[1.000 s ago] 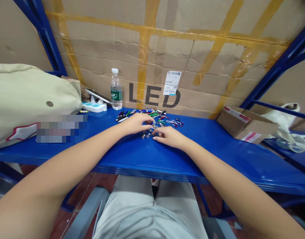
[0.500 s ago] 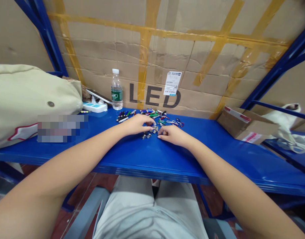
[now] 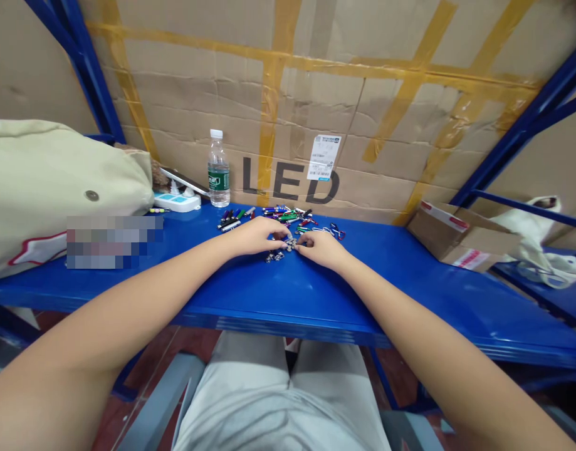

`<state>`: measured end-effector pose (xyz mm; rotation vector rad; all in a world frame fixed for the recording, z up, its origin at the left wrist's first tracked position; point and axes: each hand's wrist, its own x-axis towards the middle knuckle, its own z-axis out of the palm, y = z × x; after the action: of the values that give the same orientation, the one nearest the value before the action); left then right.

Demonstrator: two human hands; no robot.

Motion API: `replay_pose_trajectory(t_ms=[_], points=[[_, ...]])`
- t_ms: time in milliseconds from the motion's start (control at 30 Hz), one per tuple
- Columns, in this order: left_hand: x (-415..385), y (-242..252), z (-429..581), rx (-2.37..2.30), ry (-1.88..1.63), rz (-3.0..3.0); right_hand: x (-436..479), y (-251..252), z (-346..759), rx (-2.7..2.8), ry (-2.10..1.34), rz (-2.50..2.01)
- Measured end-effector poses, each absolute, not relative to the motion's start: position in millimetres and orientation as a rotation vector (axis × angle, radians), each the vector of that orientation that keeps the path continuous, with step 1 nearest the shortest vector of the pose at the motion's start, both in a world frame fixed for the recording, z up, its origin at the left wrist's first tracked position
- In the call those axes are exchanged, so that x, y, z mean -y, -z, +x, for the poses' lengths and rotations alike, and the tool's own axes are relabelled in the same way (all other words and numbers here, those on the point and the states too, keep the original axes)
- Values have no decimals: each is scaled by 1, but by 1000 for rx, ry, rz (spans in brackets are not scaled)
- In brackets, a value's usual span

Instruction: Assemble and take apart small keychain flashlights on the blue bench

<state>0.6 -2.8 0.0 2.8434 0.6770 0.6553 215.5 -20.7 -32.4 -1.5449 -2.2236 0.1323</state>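
Observation:
Both my hands rest on a blue metal shelf (image 3: 278, 294). My left hand (image 3: 259, 233) and my right hand (image 3: 321, 248) meet fingertip to fingertip over a small heap of silvery metal parts (image 3: 277, 253). The fingers of both hands are curled and pinched together on one small piece between them, too small to name. Just behind the hands lies a scatter of small coloured keychain torches and carabiner clips (image 3: 292, 218).
A water bottle (image 3: 219, 169) stands at the back by a white power strip (image 3: 178, 200). A beige bag (image 3: 43, 188) fills the left end. A small open cardboard box (image 3: 459, 239) sits at the right. A large "LED" carton (image 3: 316, 113) forms the back wall.
My right hand has slid left and forward until its fingertips meet my left hand's over the metal parts. My left hand has barely moved.

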Motion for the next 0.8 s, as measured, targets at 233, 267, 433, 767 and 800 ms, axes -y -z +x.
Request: replay_pose_trajectory(t_ms=[233,267,433,767,800], points=[[2,1,0,-681,-619,2859,18,28,212,2238,-267,-1586],[3,1,1,-690,-622,2857,18,26,212,2241,-303,-1593],[2,2,1,-695,-646,2857,20,22,215,2264,-407,-1588],[2,2,1,-705,-630,2862,28,14,218,2347,-396,-1562],[3,2,1,-705,-627,2860,30,13,218,2343,-411,-1563]])
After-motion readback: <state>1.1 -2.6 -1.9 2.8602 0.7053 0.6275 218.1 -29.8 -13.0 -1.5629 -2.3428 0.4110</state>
